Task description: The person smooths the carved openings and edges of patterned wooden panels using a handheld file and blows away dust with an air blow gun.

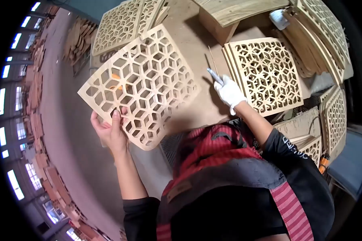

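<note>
My bare left hand point(112, 131) grips the lower left edge of a pale wooden lattice panel point(139, 95), thumb on top. The panel is tilted above the workbench and cut through with a pattern of diamond-shaped holes. In a white glove, my right hand point(231, 95) is closed around the grey-blue handle of a thin file-like tool point(215, 76). Its slender brownish shaft points away from me, apart from the panel. Just right of the glove lies a stack of similar lattice panels point(269, 76). Something orange point(116, 76) shows through the held panel's holes, its kind unclear.
More lattice panels point(120, 26) lie at the back left, and others point(334, 116) lean at the right. A wooden box-like stand point(237, 14) rises at the back. An orange-handled object point(324, 162) sits at the far right. Wood pieces point(79, 38) are piled beyond the bench.
</note>
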Demonstrator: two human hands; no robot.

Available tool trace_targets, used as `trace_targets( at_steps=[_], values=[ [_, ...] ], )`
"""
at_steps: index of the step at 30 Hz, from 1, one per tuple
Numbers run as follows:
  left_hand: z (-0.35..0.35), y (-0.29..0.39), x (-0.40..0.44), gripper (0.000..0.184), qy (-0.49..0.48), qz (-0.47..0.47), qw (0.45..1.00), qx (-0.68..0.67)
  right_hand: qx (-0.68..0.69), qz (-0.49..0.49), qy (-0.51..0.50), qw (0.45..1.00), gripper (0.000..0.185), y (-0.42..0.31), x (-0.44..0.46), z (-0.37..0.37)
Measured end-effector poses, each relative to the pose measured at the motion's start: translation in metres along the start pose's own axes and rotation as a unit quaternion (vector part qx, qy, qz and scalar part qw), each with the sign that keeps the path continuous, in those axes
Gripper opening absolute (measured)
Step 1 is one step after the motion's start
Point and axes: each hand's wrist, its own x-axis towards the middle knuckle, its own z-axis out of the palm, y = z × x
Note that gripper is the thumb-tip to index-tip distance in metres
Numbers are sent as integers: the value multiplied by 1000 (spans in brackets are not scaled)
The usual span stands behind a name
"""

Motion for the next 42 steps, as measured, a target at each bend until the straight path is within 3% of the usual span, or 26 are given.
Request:
trace_targets(
  at_steps=[2,8,12,15,19,22,26,30,31,38,42],
  values=[
    [11,8,-2,56,11,27,999,12,-48,5,13,999,34,-6,17,2],
    [12,12,6,57,-1,57,998,34,3,-49,62,997,36,3,30,9],
    [9,15,5,57,-12,48,998,43,81,-42,-25,996,44,-44,-7,-7],
    [12,20,4,58,-26,51,998,36,38,-89,-55,994,48,-70,-31,-3],
    [20,26,5,59,-40,71,996,41,93,-271,-49,957,37,-74,-49,15],
    [24,31,1,61,-66,79,994,46,117,-242,-45,962,35,-77,-55,21],
    [26,23,-5,63,-83,98,990,64,123,-117,-36,985,35,-86,-66,14],
    [28,17,-11,61,-79,108,989,56,136,-128,9,982,36,-77,-70,15],
    [26,14,-11,60,-78,146,983,82,145,-126,12,981,35,-79,-73,12],
    [24,14,-21,60,-88,136,985,63,147,-179,68,970,29,-83,-83,11],
    [19,12,-24,59,-93,138,985,54,152,-163,40,974,25,-88,-92,1]
  ],
)
